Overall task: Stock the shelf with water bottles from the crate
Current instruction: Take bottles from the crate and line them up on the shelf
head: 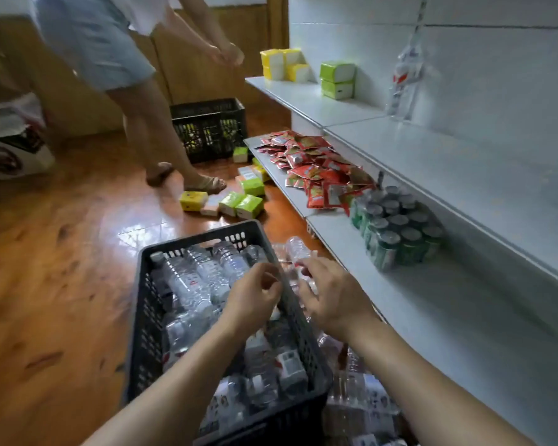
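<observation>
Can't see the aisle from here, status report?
Right hand grips a water bottle beside the crate. Left hand curled over crate, grasp unclear. Bottom shelf bare ahead, can pack behind.

black slatted crate [149,304] on floor, full of clear water bottles [190,281] lying flat; white bottom shelf [432,304] beside it.
</observation>
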